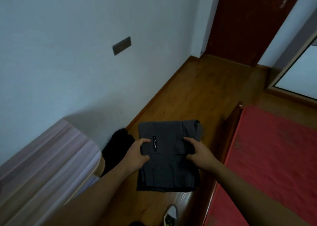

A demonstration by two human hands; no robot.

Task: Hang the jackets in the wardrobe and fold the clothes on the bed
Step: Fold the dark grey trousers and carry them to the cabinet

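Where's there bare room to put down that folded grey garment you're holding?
Widest: the red bed cover at right, inside its wooden frame. The pale striped surface at left is bare too, as is the wooden floor between wall and bed, toward the door. Crowded: the black clothes heap by the wall beside the left hand, and the white shoe below.

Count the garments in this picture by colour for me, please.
Dark grey: 1, the folded dark grey fabric garment
Black: 1, the crumpled black fabric garment by the wall
Total: 2
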